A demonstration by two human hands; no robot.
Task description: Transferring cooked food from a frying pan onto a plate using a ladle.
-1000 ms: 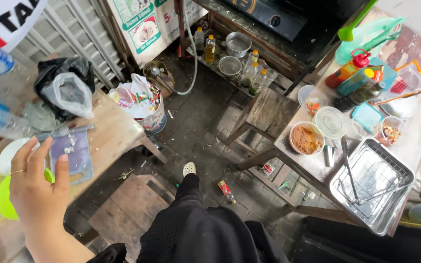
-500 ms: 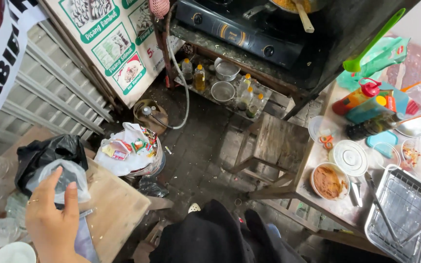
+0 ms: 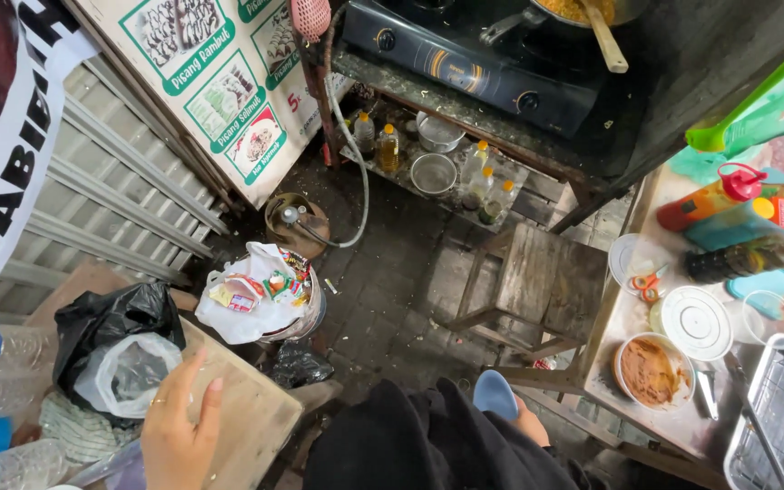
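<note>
One hand in view: left hand (image 3: 179,431) hovers over wooden desk (image 3: 247,413), fingers loosely spread, holding nothing, just beside clear plastic bag (image 3: 129,374) resting against black bag (image 3: 106,322). Clear bag not yet grasped. Right hand out of view; its grip can't be told.

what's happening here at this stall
A person looks down between two tables. Their left hand hovers open over a wooden table, close to a clear plastic bag lying against a black bag. The right hand is out of view. To the right, a bowl of brown sauce sits untouched beside a metal tray.
</note>
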